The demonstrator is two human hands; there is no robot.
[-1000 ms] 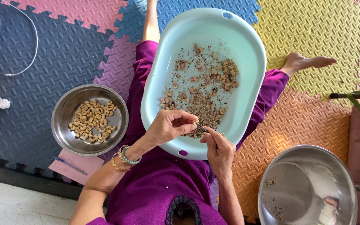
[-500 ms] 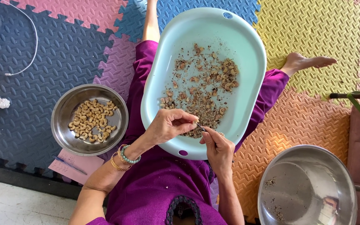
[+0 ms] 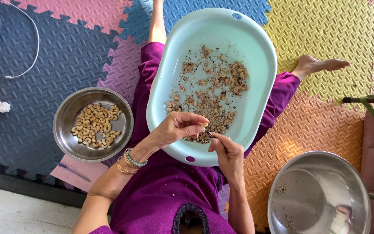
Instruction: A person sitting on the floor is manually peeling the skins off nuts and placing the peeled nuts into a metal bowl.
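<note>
Beside hands (image 3: 204,138), steel bowl (image 3: 66,130) of cashews (image 3: 95,125)

Tub (image 3: 256,47): upper centre of the frame, resting across the person's lap, holding nuts and shell scraps (image 3: 211,93). Left hand (image 3: 176,128) and right hand (image 3: 226,151): lower edge of the tub, meeting over it (a nut (image 3: 204,125) at the left fingers). Bowl of peeled nuts (image 3: 93,124): left of centre, on the floor mat (image 3: 44,86). Second bowl (image 3: 319,195): lower right corner. Paper slip with pen (image 3: 72,172): just below the left bowl. Cable (image 3: 27,47): upper left.
</note>
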